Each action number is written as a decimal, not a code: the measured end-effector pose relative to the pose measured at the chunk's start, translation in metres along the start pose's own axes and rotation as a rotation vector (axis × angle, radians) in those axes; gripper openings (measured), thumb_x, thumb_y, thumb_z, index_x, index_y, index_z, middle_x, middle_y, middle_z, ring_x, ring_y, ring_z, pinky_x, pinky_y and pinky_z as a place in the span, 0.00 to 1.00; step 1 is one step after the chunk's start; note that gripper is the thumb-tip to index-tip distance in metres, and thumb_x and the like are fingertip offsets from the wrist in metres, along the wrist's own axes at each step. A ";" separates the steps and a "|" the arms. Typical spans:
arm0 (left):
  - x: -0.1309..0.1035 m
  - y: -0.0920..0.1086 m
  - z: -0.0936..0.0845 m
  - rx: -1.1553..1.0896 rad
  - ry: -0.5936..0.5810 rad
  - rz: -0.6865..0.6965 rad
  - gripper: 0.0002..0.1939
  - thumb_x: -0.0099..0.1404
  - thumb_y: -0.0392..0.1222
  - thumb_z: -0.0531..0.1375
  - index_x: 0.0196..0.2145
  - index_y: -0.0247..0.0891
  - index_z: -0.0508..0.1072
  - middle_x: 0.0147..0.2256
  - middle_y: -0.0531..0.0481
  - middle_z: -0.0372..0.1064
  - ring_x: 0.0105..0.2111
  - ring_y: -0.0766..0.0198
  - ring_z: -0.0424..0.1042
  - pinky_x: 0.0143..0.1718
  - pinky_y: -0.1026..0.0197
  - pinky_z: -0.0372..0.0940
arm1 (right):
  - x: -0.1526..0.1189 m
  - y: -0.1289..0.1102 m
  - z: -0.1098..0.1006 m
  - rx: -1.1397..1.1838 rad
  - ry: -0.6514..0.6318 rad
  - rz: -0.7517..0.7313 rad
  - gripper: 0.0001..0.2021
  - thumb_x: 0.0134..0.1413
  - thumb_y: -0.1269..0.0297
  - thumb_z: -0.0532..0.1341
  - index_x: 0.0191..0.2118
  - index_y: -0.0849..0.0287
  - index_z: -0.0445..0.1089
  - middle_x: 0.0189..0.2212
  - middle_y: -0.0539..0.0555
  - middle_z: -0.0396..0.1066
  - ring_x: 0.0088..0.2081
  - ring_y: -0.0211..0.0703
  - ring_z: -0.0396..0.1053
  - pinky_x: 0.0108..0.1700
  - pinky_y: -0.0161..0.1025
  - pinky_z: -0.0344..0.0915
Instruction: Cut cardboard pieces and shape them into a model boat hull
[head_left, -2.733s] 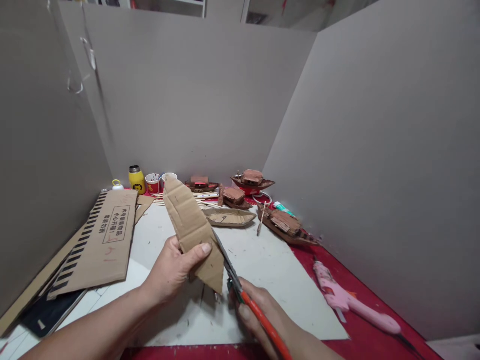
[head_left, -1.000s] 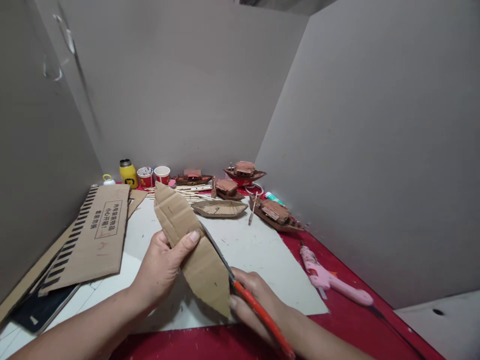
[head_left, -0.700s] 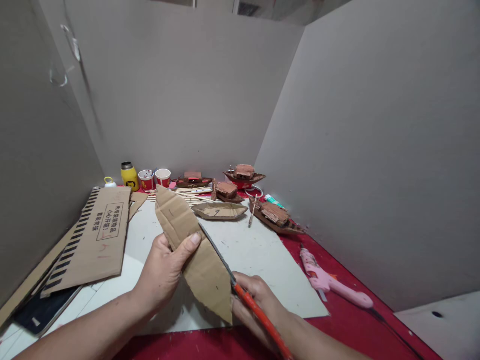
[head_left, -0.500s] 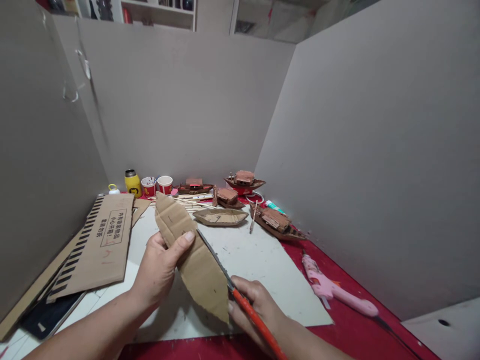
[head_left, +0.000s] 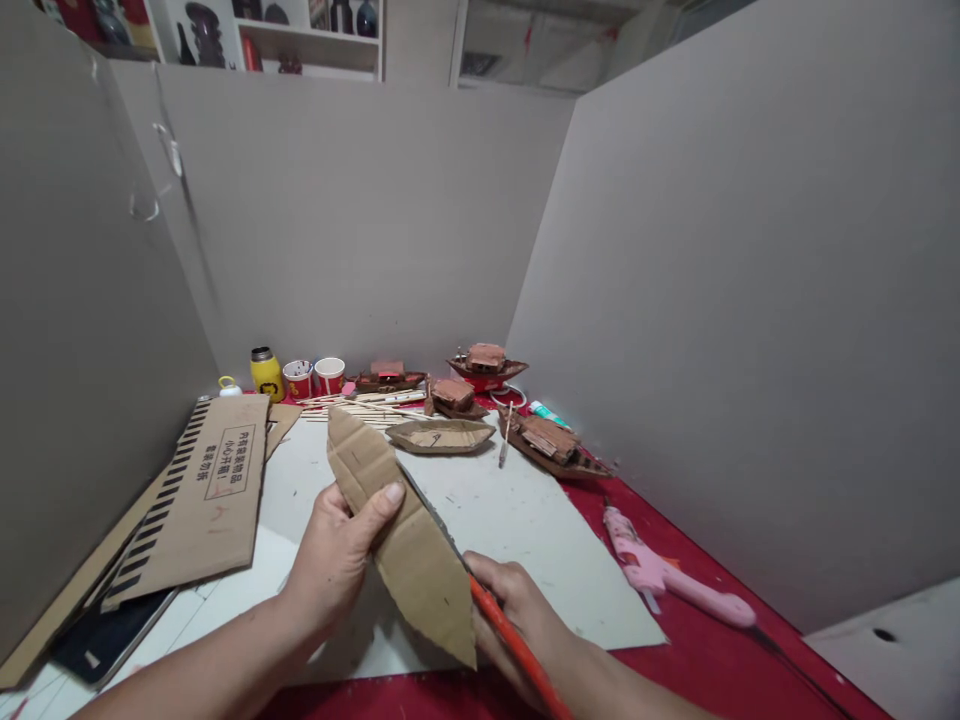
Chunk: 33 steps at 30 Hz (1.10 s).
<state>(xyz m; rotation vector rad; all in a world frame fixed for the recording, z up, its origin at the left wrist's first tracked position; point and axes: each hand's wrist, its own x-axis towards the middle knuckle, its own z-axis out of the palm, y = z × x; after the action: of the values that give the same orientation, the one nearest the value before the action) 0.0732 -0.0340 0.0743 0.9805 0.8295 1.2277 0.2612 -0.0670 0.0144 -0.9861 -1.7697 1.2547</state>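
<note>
Far left: printed cardboard sheet [head_left: 214,500] with a striped edge, lying partly over a dark flat object [head_left: 105,640]. Behind it, yellow bottle [head_left: 267,376], then two paper cups [head_left: 298,380] side by side. Left hand [head_left: 337,550]: grip clamped on a leaf-shaped cardboard piece [head_left: 424,560], thumb on top, piece tilted and raised above the white sheet [head_left: 540,520]. Thin sticks [head_left: 360,410] beyond. Open cardboard hull [head_left: 442,437] behind the piece, brown model boats around it. Right hand [head_left: 517,600]: grip closed round a red-handled cutting tool [head_left: 510,630], blade along the piece's right edge. Far right: pink glue gun [head_left: 675,580] on the red desk [head_left: 675,670].
</note>
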 end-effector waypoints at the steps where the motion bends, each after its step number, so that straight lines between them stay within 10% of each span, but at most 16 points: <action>1: 0.000 0.001 0.000 -0.004 -0.001 -0.003 0.15 0.58 0.47 0.67 0.40 0.36 0.77 0.36 0.47 0.78 0.34 0.59 0.74 0.39 0.60 0.69 | 0.000 0.001 0.001 0.007 0.006 -0.003 0.14 0.54 0.57 0.61 0.27 0.57 0.56 0.21 0.44 0.54 0.23 0.33 0.49 0.23 0.31 0.50; 33: 0.011 0.010 -0.005 0.006 0.056 0.098 0.14 0.59 0.46 0.67 0.40 0.37 0.75 0.32 0.51 0.76 0.33 0.64 0.73 0.40 0.62 0.68 | 0.001 0.017 0.000 -0.054 0.050 -0.005 0.10 0.52 0.61 0.64 0.29 0.59 0.64 0.22 0.47 0.64 0.24 0.36 0.59 0.25 0.31 0.59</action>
<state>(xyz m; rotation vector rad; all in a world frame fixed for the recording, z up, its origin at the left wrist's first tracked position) 0.0669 -0.0216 0.0814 1.0051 0.8374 1.3426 0.2634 -0.0627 -0.0018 -1.0347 -1.7746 1.1749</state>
